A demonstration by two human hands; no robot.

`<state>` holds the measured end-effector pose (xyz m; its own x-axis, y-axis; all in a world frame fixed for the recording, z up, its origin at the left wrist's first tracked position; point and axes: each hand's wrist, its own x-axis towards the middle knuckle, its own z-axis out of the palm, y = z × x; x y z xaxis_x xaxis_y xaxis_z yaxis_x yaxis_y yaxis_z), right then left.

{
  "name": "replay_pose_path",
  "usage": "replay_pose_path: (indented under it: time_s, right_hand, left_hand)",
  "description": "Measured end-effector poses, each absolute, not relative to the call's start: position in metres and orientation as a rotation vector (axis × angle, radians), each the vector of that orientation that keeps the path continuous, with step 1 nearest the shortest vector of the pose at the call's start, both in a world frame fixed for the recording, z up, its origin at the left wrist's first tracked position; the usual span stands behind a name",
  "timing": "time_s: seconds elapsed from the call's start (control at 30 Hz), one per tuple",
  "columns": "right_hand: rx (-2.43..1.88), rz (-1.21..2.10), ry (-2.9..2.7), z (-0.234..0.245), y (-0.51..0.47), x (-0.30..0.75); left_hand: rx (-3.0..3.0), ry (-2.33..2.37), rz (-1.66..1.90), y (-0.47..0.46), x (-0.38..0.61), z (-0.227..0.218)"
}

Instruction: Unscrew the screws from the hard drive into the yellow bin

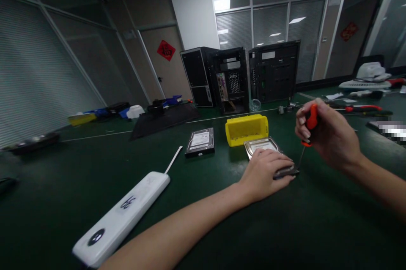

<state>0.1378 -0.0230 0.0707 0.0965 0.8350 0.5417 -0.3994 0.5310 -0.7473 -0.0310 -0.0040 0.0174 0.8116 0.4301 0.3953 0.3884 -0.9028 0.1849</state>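
Observation:
A hard drive (260, 145) lies label side up on the green table, partly covered by my left hand (265, 173). The fingers of that hand lie across the drive, with the thumb along its near side, gripping it. My right hand (333, 132) is wrapped around the handle of an orange and black screwdriver (312, 117). Its thin shaft slants down so that the tip meets the drive's right corner. Whether a screw sits under the tip is too small to tell.
Just behind the drive stands a yellow bin (246, 129) with small bits inside. A second hard drive (200, 141) lies to the left. Nearer me is a white elongated device (123, 219) with a thin rod. An open computer case (231, 80) stands at the back; red-handled pliers (363, 108) lie right.

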Motion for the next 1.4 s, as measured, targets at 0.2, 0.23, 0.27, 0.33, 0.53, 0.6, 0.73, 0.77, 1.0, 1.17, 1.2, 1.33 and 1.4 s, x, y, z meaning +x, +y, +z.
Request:
replay_pose_path:
  time_s: [0.2, 0.23, 0.27, 0.33, 0.53, 0.6, 0.73, 0.77, 1.0, 1.17, 1.2, 1.33, 1.4]
  right_hand:
    - [-0.461, 0.966, -1.150, 0.069, -0.020, 0.138]
    - [-0.463, 0.960, -1.152, 0.069, -0.019, 0.138]
    - [-0.468, 0.955, -1.153, 0.069, -0.019, 0.138]
    - [-0.476, 0.944, -1.147, 0.069, -0.018, 0.138]
    - [-0.473, 0.917, -1.121, 0.069, -0.015, 0.139]
    - [-0.474, 0.908, -1.123, 0.068, -0.015, 0.138]
    - [-0.468, 0.898, -1.120, 0.068, -0.016, 0.137]
    - [-0.466, 0.900, -1.119, 0.068, -0.015, 0.137]
    - [-0.468, 0.874, -1.146, 0.066, -0.012, 0.138]
    - [-0.474, 0.893, -1.156, 0.064, -0.012, 0.140]
    - [-0.473, 0.902, -1.154, 0.064, -0.011, 0.140]
    - [-0.476, 0.932, -1.143, 0.064, -0.010, 0.141]
    - [-0.479, 0.932, -1.140, 0.064, -0.010, 0.141]
  left_hand:
    - [2.874, 0.649, 0.681, -0.003, -0.031, 0.018]
    - [2.872, 0.650, 0.680, -0.003, -0.031, 0.018]
    - [2.870, 0.650, 0.679, -0.003, -0.031, 0.018]
    - [2.866, 0.646, 0.680, -0.003, -0.031, 0.018]
    - [2.857, 0.639, 0.686, -0.003, -0.032, 0.018]
    - [2.860, 0.638, 0.687, -0.002, -0.032, 0.017]
    - [2.859, 0.629, 0.689, -0.002, -0.032, 0.017]
    - [2.856, 0.627, 0.692, -0.002, -0.031, 0.017]
    - [2.843, 0.632, 0.693, -0.002, -0.031, 0.016]
    - [2.845, 0.621, 0.687, -0.002, -0.031, 0.017]
    - [2.844, 0.619, 0.688, -0.002, -0.031, 0.017]
    - [2.846, 0.616, 0.684, -0.001, -0.031, 0.018]
    - [2.851, 0.619, 0.678, -0.002, -0.032, 0.017]
